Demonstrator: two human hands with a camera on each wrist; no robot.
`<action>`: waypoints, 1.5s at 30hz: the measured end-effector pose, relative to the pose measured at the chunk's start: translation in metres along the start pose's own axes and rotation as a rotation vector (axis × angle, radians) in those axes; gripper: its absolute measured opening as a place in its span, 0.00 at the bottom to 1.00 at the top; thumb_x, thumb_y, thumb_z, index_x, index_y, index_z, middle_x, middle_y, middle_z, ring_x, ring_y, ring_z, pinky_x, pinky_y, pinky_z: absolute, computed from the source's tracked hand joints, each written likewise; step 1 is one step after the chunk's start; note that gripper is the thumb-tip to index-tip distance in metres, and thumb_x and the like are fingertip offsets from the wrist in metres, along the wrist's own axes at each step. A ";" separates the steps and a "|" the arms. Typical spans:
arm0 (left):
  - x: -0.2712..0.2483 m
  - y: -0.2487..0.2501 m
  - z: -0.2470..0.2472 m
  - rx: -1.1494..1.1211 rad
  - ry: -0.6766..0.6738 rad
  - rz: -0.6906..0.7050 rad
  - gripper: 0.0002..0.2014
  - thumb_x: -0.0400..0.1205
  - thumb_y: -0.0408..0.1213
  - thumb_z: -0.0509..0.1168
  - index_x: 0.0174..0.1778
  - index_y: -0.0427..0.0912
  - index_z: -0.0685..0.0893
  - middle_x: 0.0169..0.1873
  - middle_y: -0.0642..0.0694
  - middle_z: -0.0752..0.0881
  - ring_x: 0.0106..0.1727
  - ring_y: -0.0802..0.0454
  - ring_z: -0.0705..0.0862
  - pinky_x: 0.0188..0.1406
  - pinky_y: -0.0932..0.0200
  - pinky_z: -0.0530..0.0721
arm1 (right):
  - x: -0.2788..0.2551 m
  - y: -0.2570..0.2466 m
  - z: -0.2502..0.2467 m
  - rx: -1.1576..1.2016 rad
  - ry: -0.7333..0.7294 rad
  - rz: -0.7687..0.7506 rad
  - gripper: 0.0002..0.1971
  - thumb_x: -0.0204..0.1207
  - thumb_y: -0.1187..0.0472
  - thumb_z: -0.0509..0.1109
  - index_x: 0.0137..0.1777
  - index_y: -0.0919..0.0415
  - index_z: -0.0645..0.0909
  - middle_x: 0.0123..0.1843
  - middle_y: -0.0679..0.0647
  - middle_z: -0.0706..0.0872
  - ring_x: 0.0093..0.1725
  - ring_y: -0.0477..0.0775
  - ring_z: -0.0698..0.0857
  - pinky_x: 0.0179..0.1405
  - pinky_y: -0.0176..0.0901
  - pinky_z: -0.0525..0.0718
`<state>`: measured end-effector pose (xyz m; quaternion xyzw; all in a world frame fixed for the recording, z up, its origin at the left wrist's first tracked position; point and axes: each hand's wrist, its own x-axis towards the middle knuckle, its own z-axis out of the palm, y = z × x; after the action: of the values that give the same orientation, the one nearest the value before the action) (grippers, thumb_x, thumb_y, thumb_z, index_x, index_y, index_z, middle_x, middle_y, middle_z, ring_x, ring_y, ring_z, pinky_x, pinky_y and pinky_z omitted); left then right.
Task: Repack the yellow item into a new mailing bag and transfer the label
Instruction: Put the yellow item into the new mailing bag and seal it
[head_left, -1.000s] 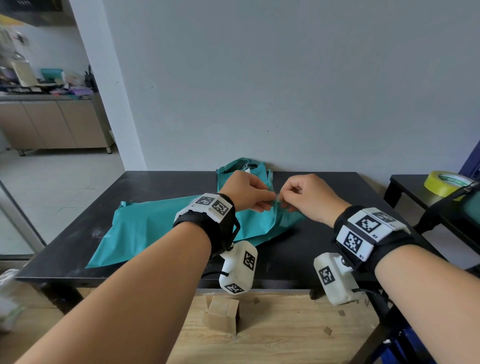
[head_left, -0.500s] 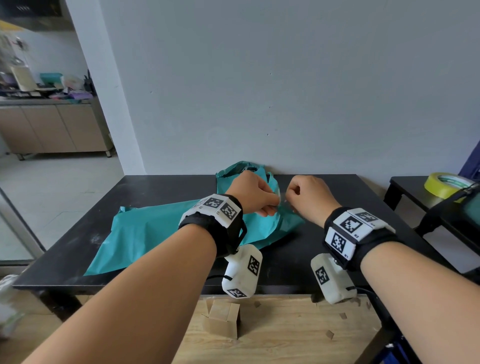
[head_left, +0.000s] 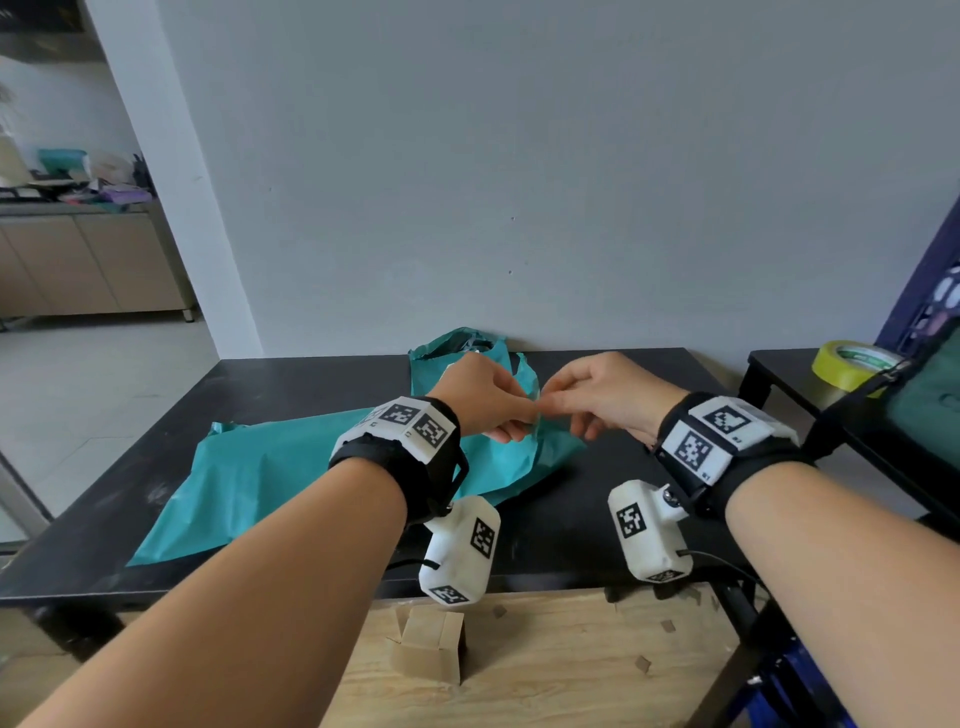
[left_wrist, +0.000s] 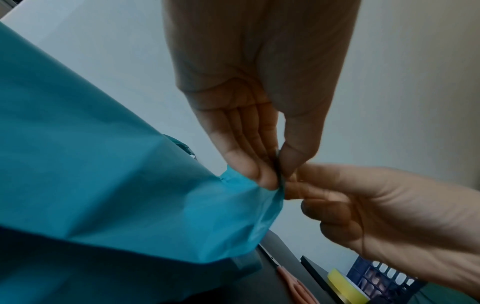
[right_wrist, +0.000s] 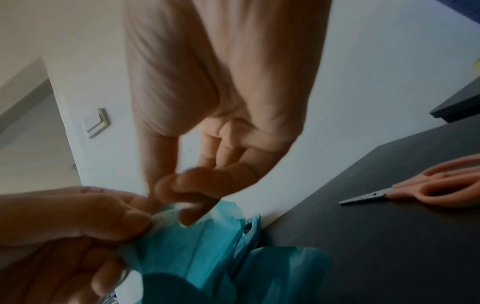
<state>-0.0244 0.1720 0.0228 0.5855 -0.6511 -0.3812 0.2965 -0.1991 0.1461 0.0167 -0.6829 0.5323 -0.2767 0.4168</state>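
Teal mailing bag (head_left: 291, 467) edge, pinched by left hand (head_left: 485, 395) and right hand (head_left: 605, 397) grips, could tear if pulled apart hard.

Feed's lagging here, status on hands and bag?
Left hand pinching teal bag edge. Right hand pinching at same spot. Yellow item not visible. Nothing blocking.

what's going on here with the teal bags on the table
A person is working on a teal mailing bag lying on a black table. The left hand pinches the bag's edge, lifting it, and the right hand pinches at the same spot, fingertip to fingertip, as if peeling or separating something there. A second, torn teal bag sits by the wall. Scissors lie unused on the table.
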 end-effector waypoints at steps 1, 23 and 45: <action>0.000 0.000 0.000 0.006 0.001 -0.003 0.07 0.76 0.32 0.73 0.43 0.31 0.88 0.36 0.39 0.92 0.34 0.52 0.89 0.44 0.58 0.91 | 0.000 -0.001 0.000 -0.015 0.001 -0.015 0.08 0.67 0.62 0.81 0.44 0.62 0.87 0.35 0.54 0.88 0.29 0.50 0.83 0.27 0.38 0.82; 0.000 0.023 -0.012 0.033 -0.171 -0.112 0.20 0.76 0.49 0.71 0.48 0.33 0.87 0.39 0.39 0.91 0.36 0.50 0.88 0.42 0.57 0.90 | 0.034 -0.002 -0.012 0.014 0.423 0.000 0.03 0.73 0.72 0.71 0.39 0.67 0.82 0.30 0.60 0.85 0.25 0.52 0.85 0.24 0.40 0.84; 0.052 0.040 0.020 0.302 -0.164 -0.199 0.07 0.73 0.30 0.76 0.36 0.37 0.83 0.28 0.43 0.86 0.21 0.56 0.83 0.42 0.61 0.88 | 0.056 0.016 -0.037 0.745 0.349 0.154 0.12 0.84 0.76 0.54 0.39 0.71 0.71 0.30 0.67 0.86 0.28 0.58 0.89 0.25 0.40 0.89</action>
<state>-0.0696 0.1242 0.0424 0.6517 -0.6619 -0.3530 0.1120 -0.2221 0.0809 0.0175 -0.3867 0.5078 -0.5300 0.5583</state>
